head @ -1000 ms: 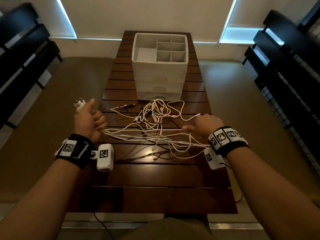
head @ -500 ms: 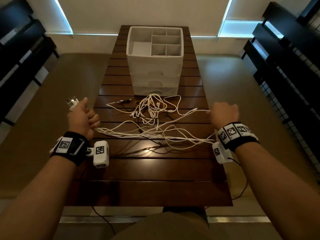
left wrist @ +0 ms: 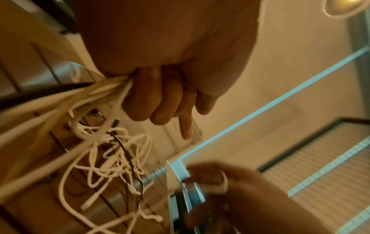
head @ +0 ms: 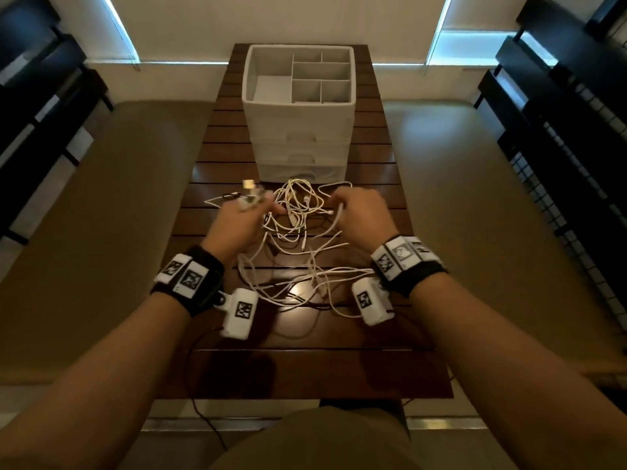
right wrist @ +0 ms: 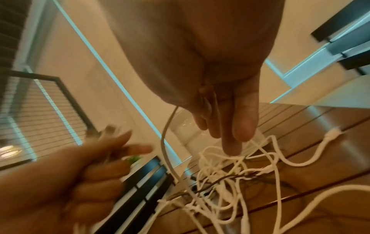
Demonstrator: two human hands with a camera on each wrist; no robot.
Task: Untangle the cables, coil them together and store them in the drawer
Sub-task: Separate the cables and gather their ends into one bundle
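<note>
Right now my left hand is curled tight around a bundle of white cable strands, with plug ends sticking out past my knuckles toward the drawer unit. From the left wrist view the strands run out of my fist beside the little finger and trail down into the heap; my index finger points out straight while the others stay folded.

My right hand pinches a single white cable between thumb and fingers. The right wrist view shows that cable dropping from under my palm in a long curve down into the tangle, with my fingers mostly extended above it.

Between my two hands the tangled cables lie on the dark slatted surface, mostly white with at least one thin dark lead threaded through. Looser loops spread back toward me, between my wrists.

Just beyond the tangle stands the white drawer unit, its front drawers shut as far as I can tell. Its top is an open tray split into compartments, one large one on the left and smaller ones on the right.
</note>
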